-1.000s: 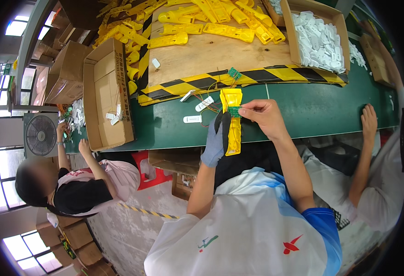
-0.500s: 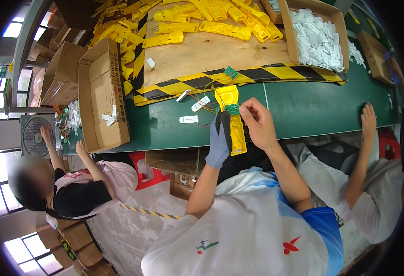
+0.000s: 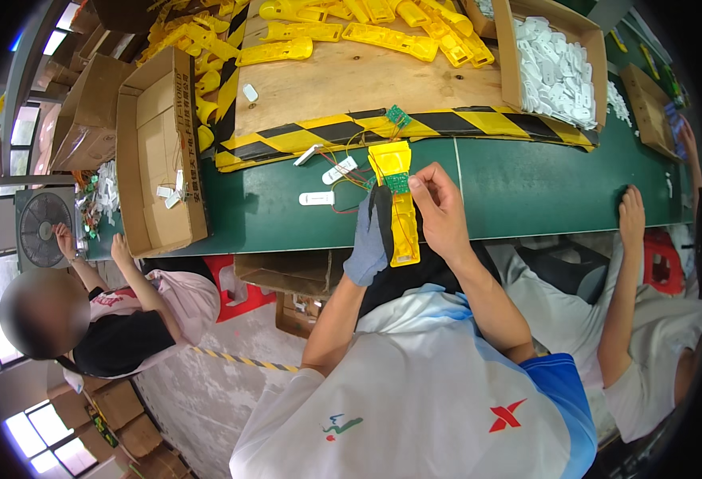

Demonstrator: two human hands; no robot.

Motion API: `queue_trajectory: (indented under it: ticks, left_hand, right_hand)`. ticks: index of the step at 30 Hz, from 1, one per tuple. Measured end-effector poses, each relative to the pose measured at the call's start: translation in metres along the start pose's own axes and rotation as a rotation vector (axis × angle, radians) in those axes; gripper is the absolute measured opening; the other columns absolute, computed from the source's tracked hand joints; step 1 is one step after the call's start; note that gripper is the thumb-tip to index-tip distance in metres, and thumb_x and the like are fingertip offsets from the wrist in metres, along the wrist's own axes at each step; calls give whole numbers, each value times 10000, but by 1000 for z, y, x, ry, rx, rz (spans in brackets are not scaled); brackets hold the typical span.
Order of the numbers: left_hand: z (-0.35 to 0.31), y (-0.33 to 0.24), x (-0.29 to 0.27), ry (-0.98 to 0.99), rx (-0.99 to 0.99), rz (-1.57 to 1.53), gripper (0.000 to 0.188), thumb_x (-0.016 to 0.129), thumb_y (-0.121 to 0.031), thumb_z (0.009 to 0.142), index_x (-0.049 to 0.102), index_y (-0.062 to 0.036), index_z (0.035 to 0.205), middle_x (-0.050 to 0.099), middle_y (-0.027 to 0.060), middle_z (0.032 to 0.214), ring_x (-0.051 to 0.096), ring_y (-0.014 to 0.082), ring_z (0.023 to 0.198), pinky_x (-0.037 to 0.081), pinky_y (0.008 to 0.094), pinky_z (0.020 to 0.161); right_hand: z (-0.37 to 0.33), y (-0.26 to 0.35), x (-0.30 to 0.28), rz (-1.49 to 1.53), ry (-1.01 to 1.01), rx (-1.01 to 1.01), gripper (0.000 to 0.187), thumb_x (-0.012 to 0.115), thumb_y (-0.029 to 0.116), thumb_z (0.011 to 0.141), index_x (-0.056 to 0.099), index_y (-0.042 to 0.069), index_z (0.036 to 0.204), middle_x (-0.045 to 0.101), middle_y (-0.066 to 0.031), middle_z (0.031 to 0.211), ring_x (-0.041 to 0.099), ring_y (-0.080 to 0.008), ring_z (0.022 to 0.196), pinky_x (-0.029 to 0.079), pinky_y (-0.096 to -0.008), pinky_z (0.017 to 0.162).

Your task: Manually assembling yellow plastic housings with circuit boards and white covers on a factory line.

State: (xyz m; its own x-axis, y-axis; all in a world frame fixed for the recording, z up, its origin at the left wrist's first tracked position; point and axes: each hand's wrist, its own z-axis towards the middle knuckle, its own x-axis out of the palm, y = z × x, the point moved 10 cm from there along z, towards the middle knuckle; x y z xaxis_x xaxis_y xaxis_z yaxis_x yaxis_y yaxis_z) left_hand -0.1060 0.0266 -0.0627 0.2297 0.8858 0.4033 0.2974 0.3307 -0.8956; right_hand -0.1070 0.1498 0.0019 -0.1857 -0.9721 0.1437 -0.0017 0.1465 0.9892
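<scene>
My left hand (image 3: 369, 243), in a grey-blue glove with black on it, is wrapped round a long yellow plastic housing (image 3: 404, 231) held upright over the table's front edge. Across the housing's neck lies a small green circuit board (image 3: 397, 184) with thin wires. My bare right hand (image 3: 442, 209) is pinched closed at the board's right edge. Thin red and yellow wires run from the housing to a second green board (image 3: 398, 116) on the striped tape and towards white oblong plastic pieces (image 3: 317, 199) lying to the left.
Yellow housings (image 3: 391, 41) lie on a wooden board (image 3: 319, 88) edged with striped tape. A carton (image 3: 512, 80) of white parts stands at the right, a shallow carton (image 3: 151, 215) at the left. Co-workers sit either side along the green table (image 3: 527, 191).
The whole view has shifted slightly, so the scene sits further left. The circuit board lies more squarely over the housing's neck, with my right fingers still at its edge.
</scene>
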Motion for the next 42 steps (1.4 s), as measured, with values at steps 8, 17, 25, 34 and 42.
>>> queue_trajectory:
  ticks: [8,17,25,34,42]
  left_hand:
    - [1,0,16,-16,-186,-264,259,475,-295,1009,533,-87,1151,607,36,962,633,135,813,538,286,685]
    - [-5,-22,38,5,-190,-65,441,487,-422,988,503,-26,1180,578,94,712,580,170,574,521,302,528]
    - [0,-19,43,40,-187,-143,478,478,-434,985,496,-11,1208,577,95,708,582,182,579,514,307,536]
    - [5,-17,47,74,-209,-147,488,517,-435,972,507,-7,1205,599,101,729,613,192,592,522,299,546]
    - [2,-9,40,22,-218,-234,456,543,-401,971,507,-21,1221,577,90,738,603,176,649,531,316,567]
  right_hand:
    - [-8,-4,-17,-26,-74,-3,116,553,125,978,523,51,894,463,49,717,404,-12,656,353,-196,574]
    - [19,101,-138,-646,-362,-334,169,614,155,934,660,-5,908,637,-26,768,541,-75,698,458,-257,642]
    - [96,133,-212,-1325,-11,-338,139,666,161,856,669,43,929,680,-115,921,624,-292,902,492,-376,807]
    - [94,130,-216,-1165,-115,-241,148,650,148,885,644,16,951,692,-135,848,665,-264,834,496,-336,744]
    - [110,127,-238,-952,-190,-309,249,751,89,793,683,10,1020,656,-44,819,591,-118,768,482,-264,747]
